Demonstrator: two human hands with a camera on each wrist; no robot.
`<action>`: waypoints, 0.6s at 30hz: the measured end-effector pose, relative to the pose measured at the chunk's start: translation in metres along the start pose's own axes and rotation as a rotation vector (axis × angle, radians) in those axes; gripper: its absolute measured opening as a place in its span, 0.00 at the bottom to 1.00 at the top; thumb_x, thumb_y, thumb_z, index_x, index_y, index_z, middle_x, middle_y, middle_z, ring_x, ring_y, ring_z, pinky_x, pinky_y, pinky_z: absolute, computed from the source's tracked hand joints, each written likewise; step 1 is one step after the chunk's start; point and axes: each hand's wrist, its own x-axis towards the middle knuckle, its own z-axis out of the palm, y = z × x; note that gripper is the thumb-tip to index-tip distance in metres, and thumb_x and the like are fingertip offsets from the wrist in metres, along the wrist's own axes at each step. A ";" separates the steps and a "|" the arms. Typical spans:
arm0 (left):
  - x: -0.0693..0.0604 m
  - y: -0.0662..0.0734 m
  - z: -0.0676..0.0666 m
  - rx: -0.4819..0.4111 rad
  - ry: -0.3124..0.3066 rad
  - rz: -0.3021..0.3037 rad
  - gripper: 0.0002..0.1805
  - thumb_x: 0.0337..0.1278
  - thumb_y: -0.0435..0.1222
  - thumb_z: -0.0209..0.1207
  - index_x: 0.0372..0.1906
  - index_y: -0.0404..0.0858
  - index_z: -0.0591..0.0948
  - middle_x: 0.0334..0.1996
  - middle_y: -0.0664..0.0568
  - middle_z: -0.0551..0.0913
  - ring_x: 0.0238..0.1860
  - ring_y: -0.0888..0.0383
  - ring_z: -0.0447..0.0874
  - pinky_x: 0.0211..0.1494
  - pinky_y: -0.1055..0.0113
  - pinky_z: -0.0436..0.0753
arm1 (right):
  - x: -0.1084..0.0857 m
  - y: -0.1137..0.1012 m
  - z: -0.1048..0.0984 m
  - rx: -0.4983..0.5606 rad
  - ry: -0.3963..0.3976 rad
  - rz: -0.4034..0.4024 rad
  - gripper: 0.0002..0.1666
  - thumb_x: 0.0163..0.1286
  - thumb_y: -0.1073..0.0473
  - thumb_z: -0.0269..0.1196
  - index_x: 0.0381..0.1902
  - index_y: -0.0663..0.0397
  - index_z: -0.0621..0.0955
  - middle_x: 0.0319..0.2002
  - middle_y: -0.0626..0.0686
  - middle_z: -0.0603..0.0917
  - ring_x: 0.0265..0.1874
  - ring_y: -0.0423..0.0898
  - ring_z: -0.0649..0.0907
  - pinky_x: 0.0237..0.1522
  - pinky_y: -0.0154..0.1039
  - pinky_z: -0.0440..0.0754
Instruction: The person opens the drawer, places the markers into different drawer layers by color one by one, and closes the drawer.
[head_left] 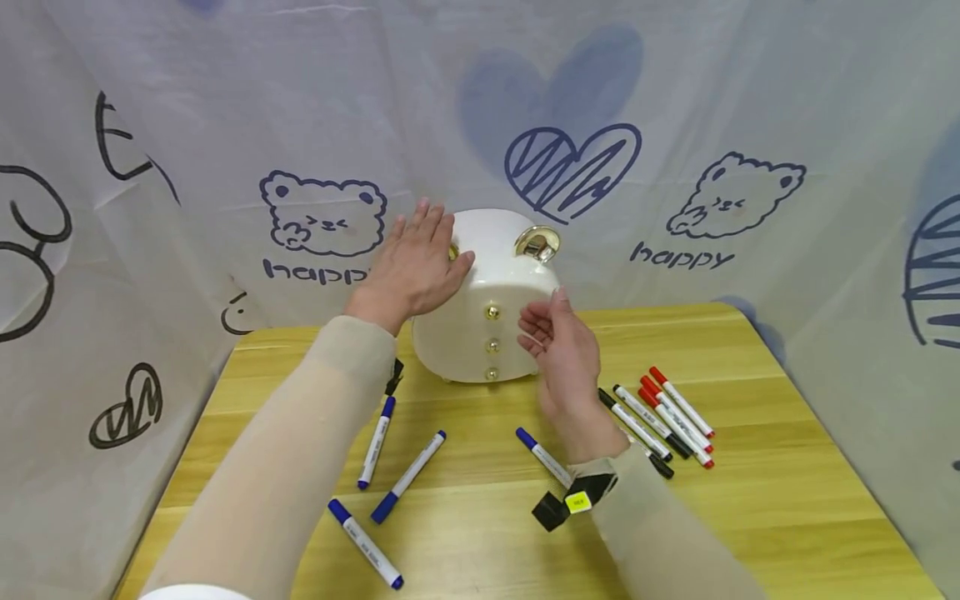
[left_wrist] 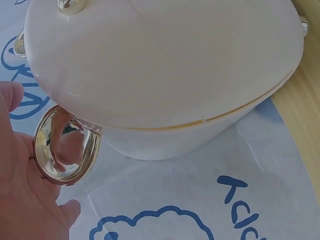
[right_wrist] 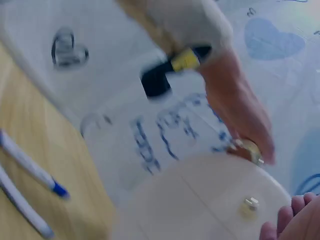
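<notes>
A glossy white rounded container point(head_left: 495, 283) with round gold knobs point(head_left: 492, 345) down its front and gold ear-shaped pieces point(head_left: 537, 243) on top stands at the back of the table. My left hand point(head_left: 416, 262) is at its upper left, fingers straight, against the left gold ear point(left_wrist: 67, 145), which it mostly covers in the head view. At the container's front right is my right hand point(head_left: 567, 354), its fingers loosely bent with nothing in them. In the right wrist view, only the fingertips of that hand point(right_wrist: 300, 220) show, at the lower right corner.
Blue-capped markers point(head_left: 408, 477) lie scattered on the wooden table point(head_left: 780, 517), one of them point(head_left: 543, 457) partly under my right wrist. Several red markers point(head_left: 681, 402) and black markers point(head_left: 637, 427) lie together to the right. A printed white cloth point(head_left: 450, 100) hangs behind.
</notes>
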 end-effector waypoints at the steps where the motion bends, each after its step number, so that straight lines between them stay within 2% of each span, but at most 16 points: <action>1: 0.000 0.000 0.000 -0.002 0.001 -0.002 0.43 0.83 0.59 0.33 0.87 0.37 0.46 0.87 0.43 0.40 0.87 0.47 0.28 0.90 0.48 0.34 | -0.002 0.002 0.002 0.037 -0.013 0.059 0.27 0.86 0.41 0.50 0.47 0.60 0.81 0.43 0.51 0.84 0.50 0.50 0.83 0.62 0.44 0.85; 5: 0.000 0.000 0.000 -0.012 0.004 -0.005 0.42 0.83 0.59 0.34 0.86 0.36 0.47 0.87 0.43 0.41 0.87 0.47 0.29 0.90 0.48 0.35 | -0.002 0.011 0.010 0.186 -0.037 0.266 0.27 0.84 0.39 0.52 0.47 0.58 0.79 0.45 0.52 0.82 0.48 0.46 0.81 0.66 0.46 0.81; 9: 0.000 0.000 0.000 -0.015 0.001 -0.009 0.42 0.83 0.58 0.35 0.86 0.36 0.47 0.87 0.42 0.42 0.87 0.47 0.29 0.90 0.47 0.36 | 0.002 0.019 0.016 0.295 -0.036 0.431 0.27 0.83 0.36 0.53 0.48 0.55 0.78 0.47 0.51 0.80 0.49 0.46 0.79 0.63 0.42 0.79; 13: 0.000 0.001 0.000 -0.017 0.001 -0.010 0.41 0.83 0.55 0.37 0.86 0.35 0.48 0.87 0.41 0.43 0.87 0.46 0.31 0.90 0.47 0.38 | 0.007 0.026 0.023 0.348 -0.027 0.533 0.27 0.83 0.34 0.51 0.45 0.53 0.77 0.46 0.49 0.79 0.49 0.45 0.78 0.60 0.41 0.77; 18: 0.000 0.001 -0.003 -0.014 0.004 -0.005 0.40 0.82 0.52 0.36 0.85 0.34 0.50 0.86 0.40 0.46 0.87 0.45 0.33 0.90 0.46 0.41 | 0.010 0.031 0.030 0.404 -0.008 0.595 0.26 0.84 0.36 0.50 0.43 0.51 0.75 0.46 0.49 0.77 0.50 0.46 0.76 0.61 0.41 0.76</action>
